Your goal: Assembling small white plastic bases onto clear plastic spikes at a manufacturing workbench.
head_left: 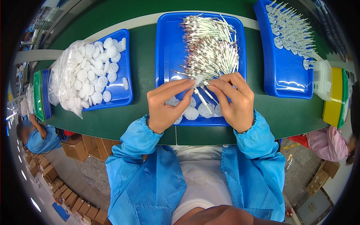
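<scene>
Both hands meet over the near part of a blue tray. With thumb and forefinger, my left hand pinches a small white plastic disc, seen nearly edge-on. Thin white rods slant down from it toward me. My right hand is closed at the disc's right side, its fingertips on a thin white rod; how the rod meets the disc is hidden by the fingers. Beyond the hands lies a heap of thin white rods with dark reddish ends. Several loose white discs rest below my hands in the same tray.
To the left, a blue tray holds a clear bag of white perforated discs. At right, stacked blue trays carry rows of discs with upright rods. Beside them stand a clear container and a yellow-green box. Other people sit at both sides.
</scene>
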The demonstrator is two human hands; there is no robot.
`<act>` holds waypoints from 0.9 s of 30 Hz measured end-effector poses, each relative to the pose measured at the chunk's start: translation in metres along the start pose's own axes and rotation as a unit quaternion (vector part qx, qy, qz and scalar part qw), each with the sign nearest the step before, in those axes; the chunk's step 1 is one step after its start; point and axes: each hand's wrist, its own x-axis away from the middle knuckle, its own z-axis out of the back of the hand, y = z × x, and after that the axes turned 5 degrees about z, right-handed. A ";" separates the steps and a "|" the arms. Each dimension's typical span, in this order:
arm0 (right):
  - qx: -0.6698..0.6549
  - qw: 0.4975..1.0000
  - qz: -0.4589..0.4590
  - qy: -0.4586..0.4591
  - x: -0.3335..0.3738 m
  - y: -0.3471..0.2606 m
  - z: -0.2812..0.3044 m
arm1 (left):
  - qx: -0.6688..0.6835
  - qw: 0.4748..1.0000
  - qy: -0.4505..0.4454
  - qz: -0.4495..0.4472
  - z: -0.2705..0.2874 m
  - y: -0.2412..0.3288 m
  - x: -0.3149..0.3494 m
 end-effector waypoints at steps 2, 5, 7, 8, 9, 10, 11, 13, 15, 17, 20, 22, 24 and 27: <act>0.036 0.999 0.003 0.013 0.001 -0.003 -0.001 | 0.018 1.000 -0.008 0.015 0.001 0.000 0.000; 0.057 0.998 0.032 0.010 0.000 -0.005 0.001 | 0.025 0.999 -0.023 0.010 0.001 -0.001 0.001; 0.055 0.997 0.050 0.003 0.000 -0.003 0.004 | 0.038 0.999 -0.029 -0.007 0.001 -0.002 0.002; 0.054 0.996 0.069 -0.003 0.000 -0.002 0.005 | 0.038 0.999 -0.029 -0.008 0.001 -0.002 0.002; 0.054 0.996 0.069 -0.003 0.000 -0.001 0.006 | 0.037 0.999 -0.032 -0.011 0.001 0.000 0.003; 0.049 0.995 0.081 -0.009 0.000 0.000 0.007 | 0.037 0.999 -0.036 -0.015 0.001 0.001 0.004; 0.045 0.995 0.093 -0.016 0.000 0.001 0.008 | 0.037 0.999 -0.036 -0.015 0.000 0.002 0.004; 0.039 0.994 0.097 -0.018 0.001 0.003 0.008 | 0.005 0.998 -0.032 -0.062 -0.001 0.004 0.005; 0.032 0.994 0.101 -0.020 0.004 0.005 0.006 | -0.010 0.997 -0.033 -0.075 -0.001 0.006 0.006; 0.028 0.995 0.094 0.002 0.007 0.004 0.006 | -0.025 0.995 -0.035 -0.089 0.000 0.005 0.004; -0.001 0.996 0.087 0.030 0.004 0.004 0.007 | -0.021 0.987 -0.022 -0.160 0.003 0.003 0.001; -0.018 0.996 0.077 0.033 0.005 0.004 0.006 | 0.004 0.992 0.005 -0.128 0.003 0.006 -0.001; -0.036 0.996 0.067 0.035 0.006 0.003 0.005 | 0.047 0.995 -0.019 -0.081 0.005 0.006 0.002; -0.037 0.997 0.056 0.031 0.007 0.002 0.004 | 0.111 0.992 -0.059 -0.025 0.007 0.002 0.003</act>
